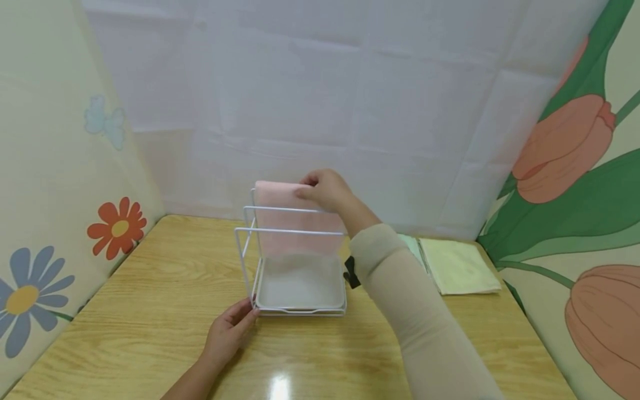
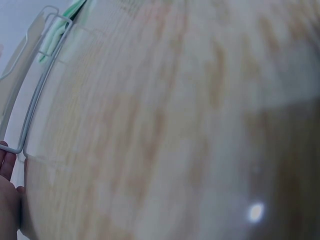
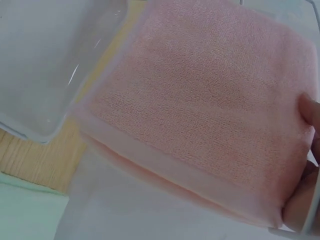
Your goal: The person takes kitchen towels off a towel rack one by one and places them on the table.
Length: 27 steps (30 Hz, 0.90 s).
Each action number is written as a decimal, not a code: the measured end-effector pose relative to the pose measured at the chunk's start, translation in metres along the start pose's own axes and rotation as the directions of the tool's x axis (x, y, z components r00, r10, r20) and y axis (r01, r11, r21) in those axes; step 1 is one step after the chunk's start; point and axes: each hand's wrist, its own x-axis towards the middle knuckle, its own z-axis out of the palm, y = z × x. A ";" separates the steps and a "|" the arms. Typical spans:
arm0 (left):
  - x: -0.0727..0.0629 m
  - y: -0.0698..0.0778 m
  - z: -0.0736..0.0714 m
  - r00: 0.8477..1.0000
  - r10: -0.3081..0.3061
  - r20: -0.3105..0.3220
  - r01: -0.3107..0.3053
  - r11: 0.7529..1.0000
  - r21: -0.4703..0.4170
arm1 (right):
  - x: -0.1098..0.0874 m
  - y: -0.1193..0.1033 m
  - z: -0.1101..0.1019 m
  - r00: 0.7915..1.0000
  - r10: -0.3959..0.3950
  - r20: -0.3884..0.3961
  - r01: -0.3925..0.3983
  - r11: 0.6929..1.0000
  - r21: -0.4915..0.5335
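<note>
A white wire rack point(image 1: 295, 231) with upright bars stands on the wooden table, a shallow white tray point(image 1: 300, 286) in its base. Over its rearmost bar hangs a folded pink towel point(image 1: 280, 219), passing behind the two nearer bars. My right hand point(image 1: 327, 191) pinches the towel's top edge toward the right, thumb on the near side. In the right wrist view the pink towel point(image 3: 200, 100) shows its terry face and a layered hem. My left hand point(image 1: 225, 333) holds the rack's front left corner between thumb and fingers, low at the tabletop.
A pale yellow folded towel point(image 1: 460, 266) lies at the back right, beside a mint green towel point(image 1: 412, 247) partly hidden by my right sleeve. A small black object point(image 1: 351, 272) shows between rack and sleeve. A white sheet point(image 1: 300, 100) hangs behind the table point(image 1: 165, 311).
</note>
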 end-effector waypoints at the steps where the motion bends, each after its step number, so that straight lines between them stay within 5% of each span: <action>1: 0.000 0.000 0.000 1.000 -0.005 -0.001 0.005 1.000 -0.001 | 0.000 0.000 0.000 1.000 0.000 -0.002 0.000 1.000 0.012; 27: 0.000 -0.002 0.001 1.000 0.006 0.013 -0.005 0.999 -0.048 | -0.001 -0.003 -0.015 0.991 -0.098 -0.096 0.113 0.979 0.168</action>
